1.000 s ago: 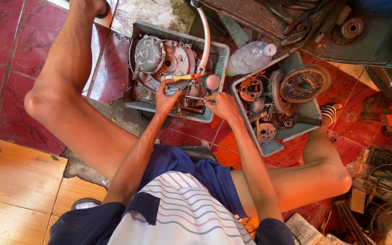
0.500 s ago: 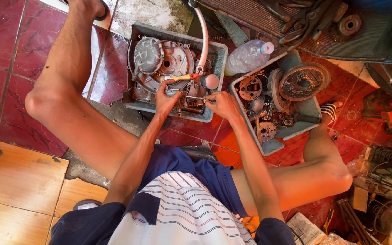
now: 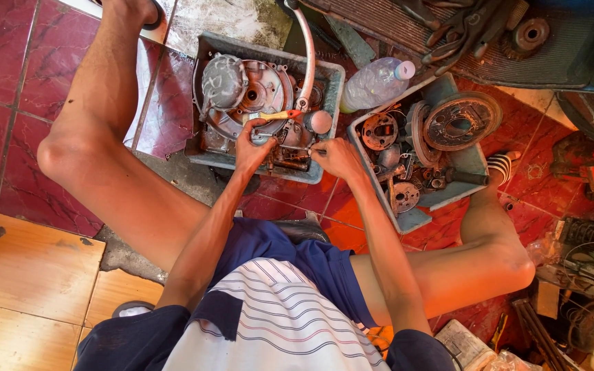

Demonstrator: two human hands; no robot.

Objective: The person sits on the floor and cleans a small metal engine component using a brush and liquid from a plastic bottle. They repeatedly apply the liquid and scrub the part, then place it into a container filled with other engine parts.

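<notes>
- Red floor tiles [image 3: 8, 75] are carrying a grey tray [image 3: 331, 89] between the seated person's legs.
- Left hand [image 3: 252, 148] is clamping a yellow-handled brush [image 3: 273, 117] over the engine part [image 3: 245, 89], barely shifted from a moment ago.
- Right hand [image 3: 338, 158] is pinching a small metal piece [image 3: 297, 148] just beside it, so cleaning is going on.

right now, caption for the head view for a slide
Left hand holds a brush, right hand steadies a small engine part over a tray.
</notes>
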